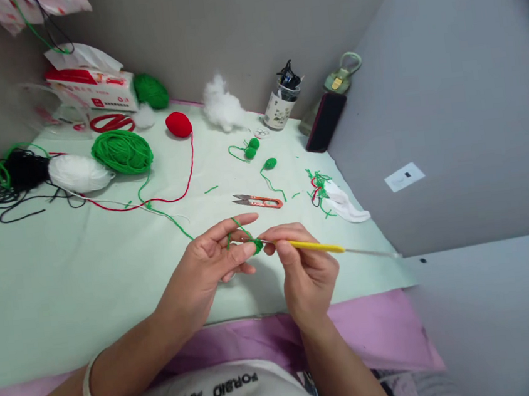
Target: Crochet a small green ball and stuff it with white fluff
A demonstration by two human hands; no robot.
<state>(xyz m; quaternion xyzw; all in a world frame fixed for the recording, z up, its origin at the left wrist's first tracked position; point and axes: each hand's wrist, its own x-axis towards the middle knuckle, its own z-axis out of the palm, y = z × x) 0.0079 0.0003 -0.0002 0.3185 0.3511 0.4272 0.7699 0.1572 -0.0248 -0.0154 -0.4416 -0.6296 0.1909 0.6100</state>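
Note:
My left hand (223, 249) pinches a small green crochet piece (257, 246) between thumb and fingers, with green yarn looped over its raised index finger. In my right hand (307, 269) is a crochet hook (319, 245) with a yellow grip, held like a pen. Its tip meets the green piece; the exact stitch is too small to make out. From the left hand the green strand runs back to a green yarn ball (122, 152). Just beyond the hands lie orange-handled thread snips (258, 201).
Finished-looking green crochet balls (270, 163) lie farther back. A red yarn ball (179, 125), white yarn (81, 172), black yarn (28, 169), fluffy stuffing (222, 105), a tissue box (92, 90), a pen jar (281, 103) and a phone (326, 122) stand around the table.

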